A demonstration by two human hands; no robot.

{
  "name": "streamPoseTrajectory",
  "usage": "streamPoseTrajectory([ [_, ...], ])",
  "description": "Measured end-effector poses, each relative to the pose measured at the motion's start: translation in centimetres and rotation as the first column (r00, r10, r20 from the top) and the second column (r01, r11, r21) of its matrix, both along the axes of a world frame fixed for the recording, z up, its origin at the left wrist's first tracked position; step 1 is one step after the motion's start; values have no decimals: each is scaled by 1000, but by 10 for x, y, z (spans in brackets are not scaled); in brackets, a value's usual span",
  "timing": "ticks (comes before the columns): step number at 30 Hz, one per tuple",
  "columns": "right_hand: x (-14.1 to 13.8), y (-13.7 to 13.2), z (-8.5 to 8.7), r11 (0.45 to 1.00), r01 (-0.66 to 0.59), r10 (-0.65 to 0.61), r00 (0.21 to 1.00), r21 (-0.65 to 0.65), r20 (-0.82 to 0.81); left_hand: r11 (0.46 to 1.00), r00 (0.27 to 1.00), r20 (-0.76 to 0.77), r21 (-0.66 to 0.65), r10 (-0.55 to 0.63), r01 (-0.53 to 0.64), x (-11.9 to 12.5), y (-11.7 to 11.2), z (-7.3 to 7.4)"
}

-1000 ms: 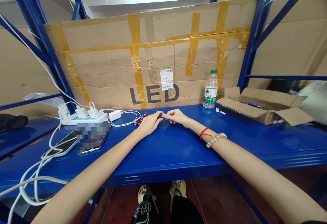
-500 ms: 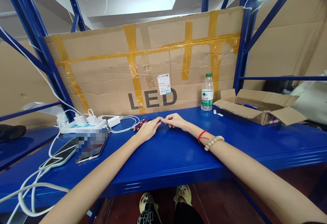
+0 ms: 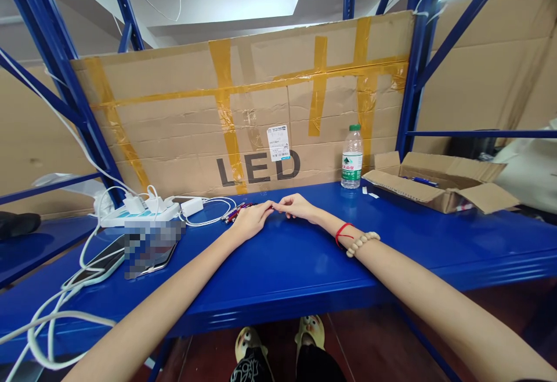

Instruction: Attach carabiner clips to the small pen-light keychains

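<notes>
My left hand (image 3: 251, 220) rests low over the blue shelf top (image 3: 304, 271), palm down, fingers drawn together and pointing right. Several red and dark pens (image 3: 234, 212) lie just behind its far left side, partly covered by it. My right hand (image 3: 297, 206) is closed in a pinch, a red string and a beaded bracelet on its wrist. The fingertips of both hands meet above the shelf. A small reddish bit shows between them, too small to name, and my fingers hide the rest.
At left are a white power strip (image 3: 141, 215) with chargers, looped white cables (image 3: 65, 312) and two phones, one being a phone in a pale case (image 3: 98, 263). A water bottle (image 3: 351, 158) and an open cardboard box (image 3: 435, 182) with pens stand right. Taped cardboard (image 3: 174, 138) closes the back.
Both hands keep nearly the same pose, fingertips still together. The whole view has shifted very slightly, so everything sits a little further left.
</notes>
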State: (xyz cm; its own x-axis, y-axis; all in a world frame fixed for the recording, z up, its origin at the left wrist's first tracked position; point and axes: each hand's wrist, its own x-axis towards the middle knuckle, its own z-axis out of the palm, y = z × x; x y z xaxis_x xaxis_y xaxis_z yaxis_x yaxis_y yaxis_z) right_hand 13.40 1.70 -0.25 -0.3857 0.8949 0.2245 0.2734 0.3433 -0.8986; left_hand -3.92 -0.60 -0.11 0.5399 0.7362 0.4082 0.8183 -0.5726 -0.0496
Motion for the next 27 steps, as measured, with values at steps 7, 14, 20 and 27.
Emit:
streamPoseTrajectory([
  [7, -1, 2, -2, 1000, -18, 17, 1000, 15, 18, 998, 996, -65, 19, 56, -55, 2, 0, -1],
  [14, -1, 3, -3, 999, -26, 25, 999, 24, 26, 997, 991, -105, -1, 83, -83, 3, 1, 0],
  [20, -2, 4, -4, 1000, -18, 18, 1000, 19, 25, 995, 989, -111, -12, 96, -98, 2, 1, 0],
  [27, -2, 3, -4, 1000, -13, 12, 999, 20, 39, 996, 989, -113, -8, 90, -92, 2, 2, -1],
])
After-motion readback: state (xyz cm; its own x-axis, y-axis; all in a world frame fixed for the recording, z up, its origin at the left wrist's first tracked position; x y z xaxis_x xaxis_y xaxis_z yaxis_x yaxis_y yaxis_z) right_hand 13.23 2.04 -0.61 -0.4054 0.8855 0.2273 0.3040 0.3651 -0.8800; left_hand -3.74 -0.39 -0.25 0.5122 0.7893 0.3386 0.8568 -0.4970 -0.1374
